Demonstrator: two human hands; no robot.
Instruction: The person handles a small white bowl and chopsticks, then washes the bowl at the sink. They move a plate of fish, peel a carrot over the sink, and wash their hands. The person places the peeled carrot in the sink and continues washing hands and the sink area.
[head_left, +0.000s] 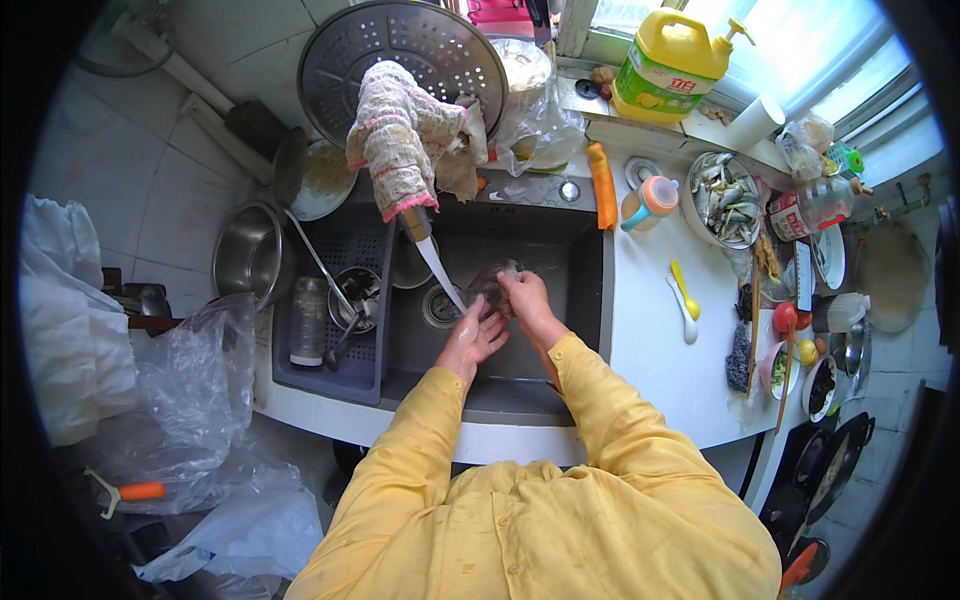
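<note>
Water runs from the faucet (417, 223), which is wrapped in a cloth, into the grey sink (540, 382). My right hand (527, 298) pinches a dark, thin mesh-like scrubber or cloth (491, 289); its exact kind is unclear. Beside its lower edge is my left hand (474, 335), palm up under the stream with its fingers apart. Below the stream lies the drain (441, 307). A metal bowl (412, 270) sits partly behind the faucet, at the basin's left.
In the left drainer (360, 379) stand a jar (308, 322) and a cup with utensils. On the right counter (652, 390) are two spoons (682, 300), a baby bottle (649, 202) and a bowl of fish (724, 199). A yellow detergent jug (667, 67) stands on the ledge.
</note>
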